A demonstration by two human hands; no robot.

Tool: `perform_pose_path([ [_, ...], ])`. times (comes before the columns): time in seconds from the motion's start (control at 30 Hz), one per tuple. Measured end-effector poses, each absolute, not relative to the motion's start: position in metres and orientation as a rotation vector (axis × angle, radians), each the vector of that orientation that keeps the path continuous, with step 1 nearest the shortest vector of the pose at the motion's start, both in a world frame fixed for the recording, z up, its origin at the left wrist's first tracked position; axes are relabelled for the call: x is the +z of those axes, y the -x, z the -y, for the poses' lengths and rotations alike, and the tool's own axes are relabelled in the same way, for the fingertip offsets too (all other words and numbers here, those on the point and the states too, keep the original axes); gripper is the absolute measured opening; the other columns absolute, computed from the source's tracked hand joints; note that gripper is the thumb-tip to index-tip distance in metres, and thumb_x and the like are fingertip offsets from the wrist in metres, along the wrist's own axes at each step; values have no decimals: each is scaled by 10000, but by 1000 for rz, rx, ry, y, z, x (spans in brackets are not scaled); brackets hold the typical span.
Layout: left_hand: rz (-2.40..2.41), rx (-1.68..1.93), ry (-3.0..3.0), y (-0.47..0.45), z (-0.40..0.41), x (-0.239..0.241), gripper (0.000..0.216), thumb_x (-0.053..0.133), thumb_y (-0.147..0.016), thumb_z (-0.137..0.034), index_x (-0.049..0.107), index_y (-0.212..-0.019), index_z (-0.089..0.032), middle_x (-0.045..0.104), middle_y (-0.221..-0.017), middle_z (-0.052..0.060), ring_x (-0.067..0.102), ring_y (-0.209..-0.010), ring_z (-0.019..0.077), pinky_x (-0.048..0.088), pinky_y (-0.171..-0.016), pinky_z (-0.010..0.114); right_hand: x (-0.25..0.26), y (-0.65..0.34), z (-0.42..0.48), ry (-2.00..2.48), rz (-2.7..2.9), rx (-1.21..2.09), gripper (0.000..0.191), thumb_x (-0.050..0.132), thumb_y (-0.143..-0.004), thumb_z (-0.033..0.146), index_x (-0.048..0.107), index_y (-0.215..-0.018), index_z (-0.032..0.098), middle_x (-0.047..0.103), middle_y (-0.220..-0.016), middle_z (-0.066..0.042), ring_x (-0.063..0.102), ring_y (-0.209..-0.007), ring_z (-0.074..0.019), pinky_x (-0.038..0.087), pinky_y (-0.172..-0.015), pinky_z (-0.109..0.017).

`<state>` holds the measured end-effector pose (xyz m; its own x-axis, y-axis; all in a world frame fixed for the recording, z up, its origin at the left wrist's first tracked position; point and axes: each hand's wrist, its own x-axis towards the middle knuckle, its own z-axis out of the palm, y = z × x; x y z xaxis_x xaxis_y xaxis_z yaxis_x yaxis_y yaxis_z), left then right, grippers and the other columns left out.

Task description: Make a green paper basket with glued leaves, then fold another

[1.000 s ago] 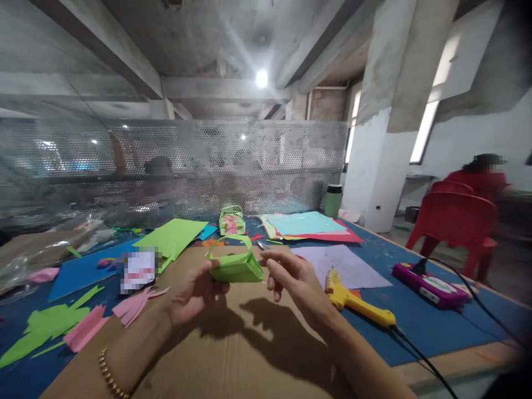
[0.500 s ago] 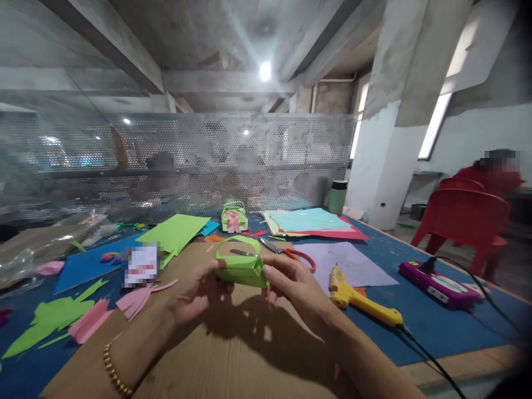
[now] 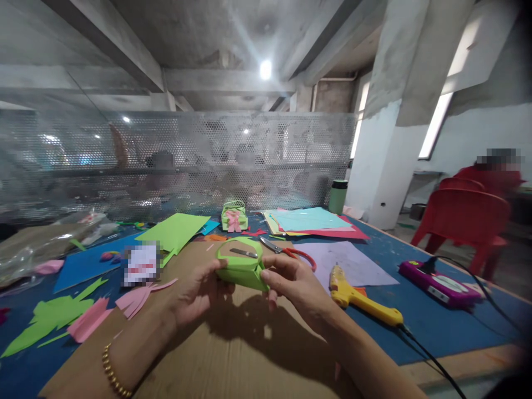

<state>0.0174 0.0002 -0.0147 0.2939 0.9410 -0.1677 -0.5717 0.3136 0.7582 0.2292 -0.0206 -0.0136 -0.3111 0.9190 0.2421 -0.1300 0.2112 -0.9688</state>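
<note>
I hold a small green paper basket (image 3: 241, 269) with a looped handle above a brown cardboard sheet (image 3: 233, 349). My left hand (image 3: 195, 293) grips its left side, fingers curled round it. My right hand (image 3: 293, 282) pinches its right side. Red-handled scissors (image 3: 286, 250) lie on the table just behind the basket. A yellow glue gun (image 3: 361, 302) rests to the right of my right hand, its black cord running off to the right.
Green paper (image 3: 174, 233), a blue sheet (image 3: 83, 269), pink and green scraps (image 3: 83, 324) lie left. A stack of coloured sheets (image 3: 311, 224), a finished green basket (image 3: 234, 216), a green flask (image 3: 338, 197) stand farther back. A purple device (image 3: 438, 282) sits right. A person in red sits by red chairs (image 3: 469, 219).
My right hand came back from the scissors, now lying on the table, and took hold of the basket's right side. The basket sits slightly lower and steadier between both hands.
</note>
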Motion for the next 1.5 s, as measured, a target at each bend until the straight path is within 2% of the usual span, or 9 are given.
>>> perform_pose_path([
  [0.2, -680, 1072, -688, -15, -1, -17, 212, 648, -847, -108, 625, -1055, -75, 689, -906, 122, 616, -632, 159, 512, -541, 264, -15, -230, 18, 799, 1493, 1292, 385, 818, -758, 487, 747, -976, 176, 659, -695, 1, 596, -496, -101, 504, -490, -248],
  [0.43, -659, 1064, -733, -11, -7, -27, 232, 743, -792, -148, 621, -982, -94, 673, -830, 96, 624, -606, 153, 506, -539, 245, -17, -232, 16, 858, 1531, 1230, 420, 782, -786, 543, 735, -989, 178, 649, -648, 11, 592, -461, -88, 437, -451, -213],
  [0.63, -653, 1083, -717, -13, -6, -28, 184, 697, -814, -115, 622, -983, -113, 669, -837, 76, 627, -610, 145, 543, -564, 254, -25, -231, 5, 844, 1481, 1270, 467, 821, -698, 602, 686, -852, 182, 610, -559, 42, 558, -384, -86, 376, -364, -193],
  [0.77, -661, 1095, -703, -14, -4, -25, 150, 685, -821, -105, 619, -956, -111, 666, -818, 71, 624, -583, 143, 535, -531, 246, -25, -231, 3, 844, 1452, 1291, 475, 856, -652, 587, 649, -814, 191, 592, -576, 61, 555, -390, -90, 437, -371, -211],
  [0.97, -671, 1080, -669, -15, 0, -20, 162, 664, -848, -99, 619, -1004, -96, 662, -826, 73, 624, -579, 134, 526, -504, 220, -17, -232, 15, 839, 1417, 1273, 391, 851, -713, 506, 651, -824, 189, 610, -620, 47, 572, -469, -86, 501, -441, -214],
  [1.13, -652, 1106, -677, -14, -1, -19, 192, 653, -863, -100, 621, -1051, -78, 671, -864, 95, 631, -593, 131, 549, -518, 220, -17, -231, 12, 827, 1389, 1240, 419, 852, -697, 537, 654, -819, 189, 588, -655, 33, 572, -518, -99, 499, -424, -216],
  [1.3, -675, 1121, -662, -11, -5, -21, 157, 639, -869, -106, 625, -1024, -87, 668, -827, 85, 636, -565, 134, 529, -463, 205, -21, -231, 7, 815, 1413, 1227, 443, 846, -692, 560, 665, -853, 189, 596, -636, 20, 558, -502, -104, 485, -410, -222],
  [1.5, -674, 1119, -682, -12, -6, -26, 175, 685, -831, -102, 624, -996, -110, 650, -796, 51, 613, -567, 119, 525, -468, 205, -18, -231, 13, 863, 1431, 1231, 368, 839, -723, 491, 646, -828, 197, 603, -638, 38, 586, -503, -100, 504, -449, -222],
])
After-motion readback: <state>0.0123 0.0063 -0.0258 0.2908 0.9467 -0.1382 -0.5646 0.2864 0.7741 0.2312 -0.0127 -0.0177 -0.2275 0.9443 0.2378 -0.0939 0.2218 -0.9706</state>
